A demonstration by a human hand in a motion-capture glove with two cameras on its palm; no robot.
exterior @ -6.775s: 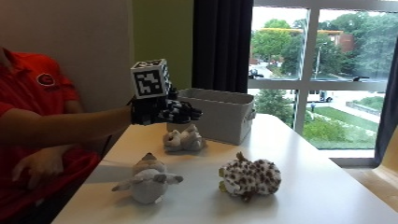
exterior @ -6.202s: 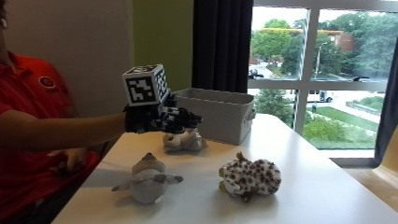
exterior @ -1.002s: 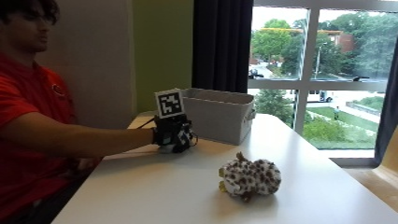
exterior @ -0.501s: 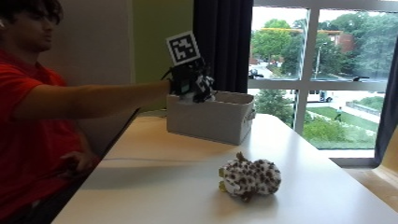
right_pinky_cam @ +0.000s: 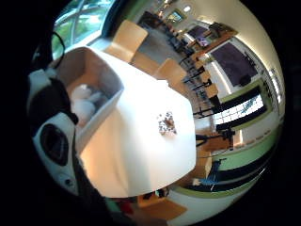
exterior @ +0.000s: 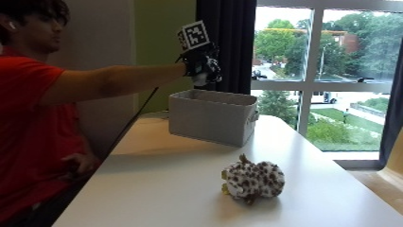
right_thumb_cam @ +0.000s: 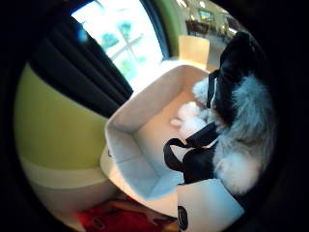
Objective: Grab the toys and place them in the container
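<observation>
Gloved right hand (exterior: 200, 66) raised above the grey fabric rectangular container (exterior: 213, 116), fingers curled round a fluffy grey-and-white plush toy (right_thumb_cam: 244, 135); toy close against the palm in the thumb-side palm view, over the container's open top. Another white plush toy (right_pinky_cam: 83, 104) lying inside on the container floor. Brown-spotted white plush toy (exterior: 252, 179) sitting on the white table (exterior: 157, 189), nearer the front edge, well apart from the container. Container standing towards the table's far end, near the window. Bare left hand (exterior: 81, 163) down by the table's edge at the person's side, touching nothing of the task.
</observation>
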